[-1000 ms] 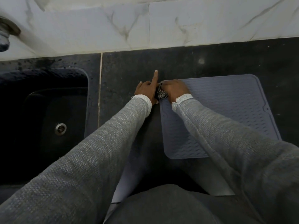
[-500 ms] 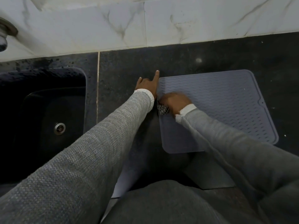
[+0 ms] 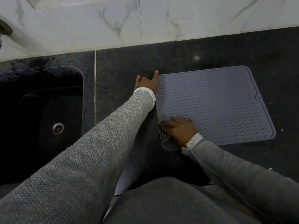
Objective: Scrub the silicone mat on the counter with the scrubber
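A grey ribbed silicone mat (image 3: 215, 104) lies flat on the black counter (image 3: 186, 52). My right hand (image 3: 179, 130) presses a dark mesh scrubber (image 3: 164, 136) onto the mat's near left corner; the scrubber shows at both sides of my fingers. My left hand (image 3: 146, 83) rests at the mat's far left corner, fingers spread, the forefinger stretched along the mat's left edge and holding nothing.
A black sink (image 3: 48, 113) with a metal drain (image 3: 57, 128) is sunk into the counter at the left. A white marble wall (image 3: 145, 20) runs along the back. Part of a tap (image 3: 4, 29) shows at the far left edge.
My right hand has slid the scrubber down the mat's left edge, from the far corner toward the near corner. My left hand has stayed at the far left corner.
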